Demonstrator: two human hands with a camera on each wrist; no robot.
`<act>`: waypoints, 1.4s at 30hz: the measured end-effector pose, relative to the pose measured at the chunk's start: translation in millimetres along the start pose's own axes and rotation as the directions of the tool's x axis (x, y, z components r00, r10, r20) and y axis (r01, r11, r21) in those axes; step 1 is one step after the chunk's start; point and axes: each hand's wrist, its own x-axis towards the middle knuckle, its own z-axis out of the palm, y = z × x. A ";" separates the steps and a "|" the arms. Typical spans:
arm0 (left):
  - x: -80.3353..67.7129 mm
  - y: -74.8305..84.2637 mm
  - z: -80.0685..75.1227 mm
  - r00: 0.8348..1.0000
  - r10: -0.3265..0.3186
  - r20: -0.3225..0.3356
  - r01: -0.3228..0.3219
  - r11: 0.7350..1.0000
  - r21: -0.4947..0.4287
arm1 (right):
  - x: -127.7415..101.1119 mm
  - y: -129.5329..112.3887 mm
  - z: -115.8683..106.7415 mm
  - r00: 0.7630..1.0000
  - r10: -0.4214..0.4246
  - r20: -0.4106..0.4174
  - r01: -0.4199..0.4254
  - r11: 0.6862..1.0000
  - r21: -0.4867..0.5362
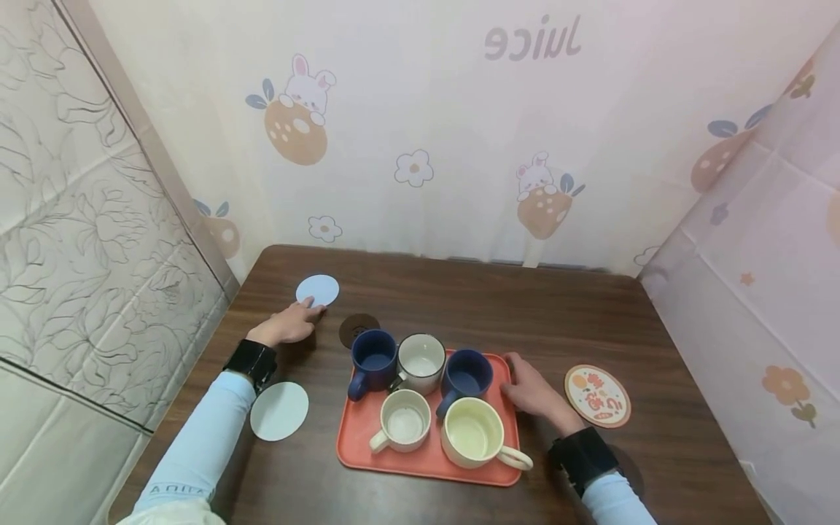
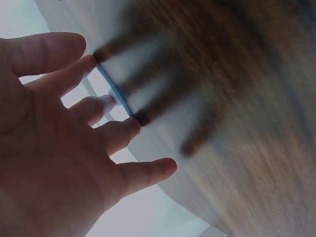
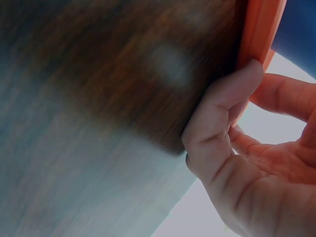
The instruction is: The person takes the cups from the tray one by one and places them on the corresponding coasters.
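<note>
Red tray bears five mugs; right hand, fingers curled, pinches its right edge; left hand, fingers loosely extended, touches pale disc beyond tray's far-left corner

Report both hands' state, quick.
Left hand: open, touching the pale-blue disc.
Right hand: closed, holding the red tray by its right edge.

Tray coral red; two mugs navy, one pale yellow; table brown woodgrain; backdrop white, bunny-and-fruit print.
</note>
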 end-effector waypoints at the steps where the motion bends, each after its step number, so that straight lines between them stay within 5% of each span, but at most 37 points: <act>1: 1.6 -0.4 -0.1 1.000 -0.004 0.006 0.004 1.000 -0.005 | -0.5 0.0 0.3 1.000 0.003 0.001 -0.003 1.000 0.000; 14: 19.8 -5.5 -1.2 1.000 -0.025 0.000 0.025 0.999 -0.023 | -2.8 3.4 2.7 1.000 -0.004 -0.001 0.004 1.000 -0.019; 42: 34.5 -5.2 -12.1 0.998 -0.055 -0.027 0.053 0.997 -0.057 | -3.6 1.6 -0.4 1.000 -0.007 0.000 0.007 1.000 0.008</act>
